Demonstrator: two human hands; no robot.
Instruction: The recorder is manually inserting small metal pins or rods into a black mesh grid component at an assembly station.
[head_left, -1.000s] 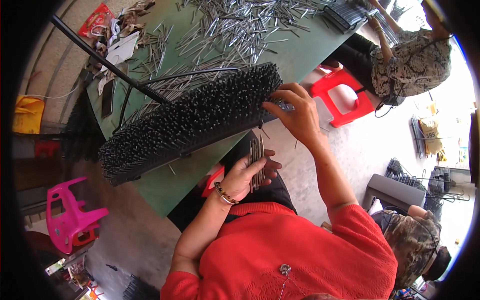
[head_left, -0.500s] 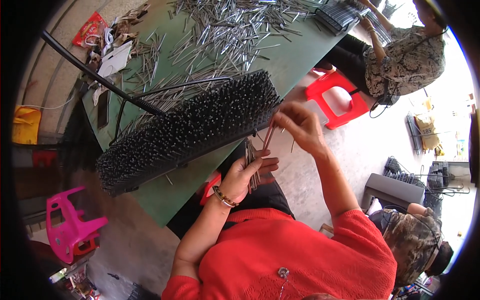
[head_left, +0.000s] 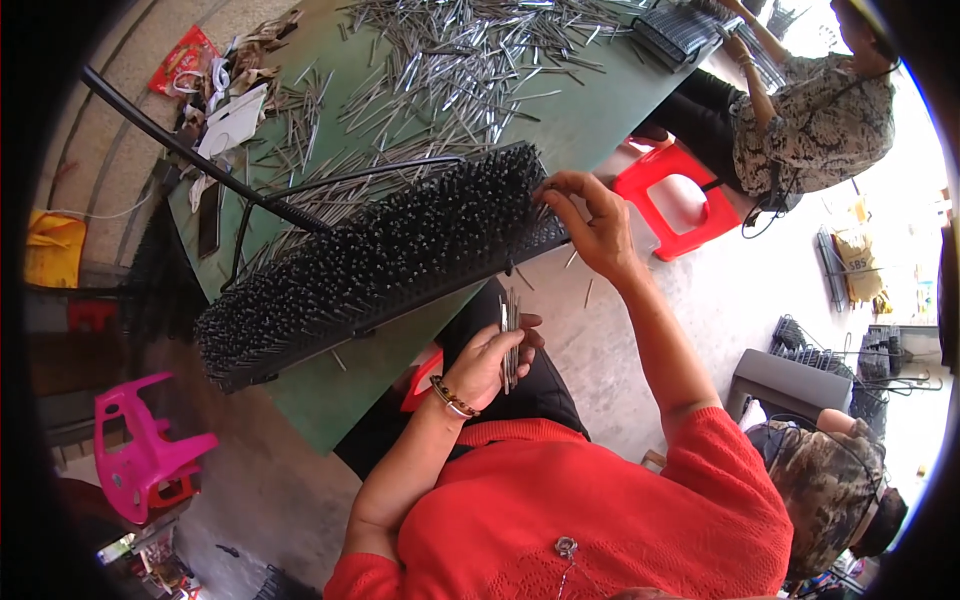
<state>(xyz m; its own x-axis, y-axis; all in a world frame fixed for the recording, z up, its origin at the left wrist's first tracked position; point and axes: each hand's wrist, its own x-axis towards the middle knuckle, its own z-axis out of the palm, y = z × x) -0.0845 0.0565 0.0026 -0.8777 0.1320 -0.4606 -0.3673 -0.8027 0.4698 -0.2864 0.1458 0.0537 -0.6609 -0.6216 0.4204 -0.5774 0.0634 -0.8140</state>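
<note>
My left hand, with a beaded bracelet at its wrist, is closed on a small bundle of thin metal strips, held upright below the front edge of the brush. A long black brush head, thick with stiff dark bristles, lies slantwise along the table edge. At its right end my right hand has thumb and fingers pinched together against the outermost bristles. What sits between those fingertips is too small to make out.
Loose metal strips cover much of the green table. A black bent rod crosses above it at left. A phone lies near the left edge. Red stool, pink stool, and two people at right.
My right hand has moved slightly up and left, from thin strips above the left hand to the brush's right end. The left hand stays low with its bundle.
</note>
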